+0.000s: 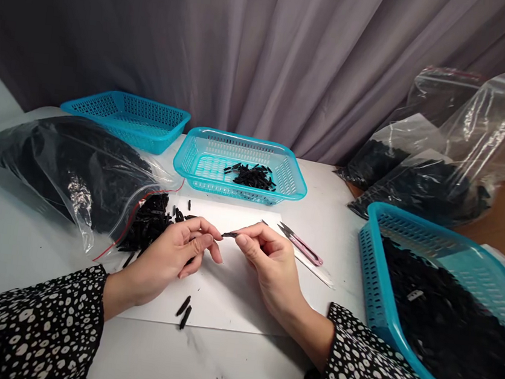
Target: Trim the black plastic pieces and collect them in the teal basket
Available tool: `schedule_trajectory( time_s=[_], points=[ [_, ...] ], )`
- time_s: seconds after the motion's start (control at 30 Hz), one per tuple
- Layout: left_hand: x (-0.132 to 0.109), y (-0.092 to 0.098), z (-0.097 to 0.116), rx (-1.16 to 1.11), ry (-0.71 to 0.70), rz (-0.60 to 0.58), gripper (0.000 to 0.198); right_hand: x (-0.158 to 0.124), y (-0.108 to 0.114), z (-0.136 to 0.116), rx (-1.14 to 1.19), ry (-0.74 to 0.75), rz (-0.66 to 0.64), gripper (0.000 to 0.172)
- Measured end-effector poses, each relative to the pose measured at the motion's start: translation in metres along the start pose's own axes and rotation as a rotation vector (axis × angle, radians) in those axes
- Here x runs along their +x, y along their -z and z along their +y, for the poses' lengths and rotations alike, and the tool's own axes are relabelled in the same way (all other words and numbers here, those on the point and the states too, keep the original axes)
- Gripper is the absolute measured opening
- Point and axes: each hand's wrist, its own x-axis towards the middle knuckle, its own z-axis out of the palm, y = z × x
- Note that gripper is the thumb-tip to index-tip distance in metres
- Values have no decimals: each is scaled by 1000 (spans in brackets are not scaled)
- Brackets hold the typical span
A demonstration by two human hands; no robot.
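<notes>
A small, dark, narrow piece [229, 235] spans the gap between my two hands above a white sheet [231, 296]. My right hand [271, 264] pinches its right end between thumb and forefinger. At the left end, the forefinger of my left hand [182, 248] meets the piece, with the thumb bent close behind and the other fingers curled. A heap of similar black pieces [146, 223] lies beside my left hand, at the mouth of a full clear zip bag [68, 162]. Two loose black pieces [184, 312] rest nearer to me. Pink-handled thread snips [303, 244] lie beyond my right hand.
Behind the sheet stands a blue basket [296, 185] with a small pile of black pieces. Another blue basket [166, 143] is at back left. A larger blue basket [368, 276], full of black pieces, stands at right. Clear bags [441, 168] lie behind it, before a grey curtain [268, 51].
</notes>
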Motion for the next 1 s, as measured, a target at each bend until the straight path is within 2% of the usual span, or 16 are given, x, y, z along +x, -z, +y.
schedule_trajectory(
  time_s=[0.3, 0.5, 0.57, 0.7, 0.77, 0.83, 0.93, 1.0],
  points=[
    [-1, -4, 4, -57, -7, 61, 26, 0, -1, -2, -2, 9, -8, 17],
    [1, -3, 3, -4, -53, 90, 20, 0, -1, -4, -37, -6, 9, 18],
    [1, -3, 3, 10, -80, 115, 19, 0, -1, -5, 55, -59, 5, 17],
    [0, -3, 4, 6, -105, 120, 20, 4, 0, -7, 458, -274, -79, 13],
    [0, -3, 3, 0, -104, 100, 16, 4, 0, -8, 504, -314, -131, 14],
    [-1, -3, 2, 7, -113, 79, 13, 3, -1, -8, 360, -258, -141, 18],
    [-3, -3, 2, 27, -133, 66, 11, -1, -4, -7, -46, -55, -128, 13],
    [-3, -4, 3, 40, -141, 63, 12, -5, -5, -7, -253, 61, -121, 15]
  ],
)
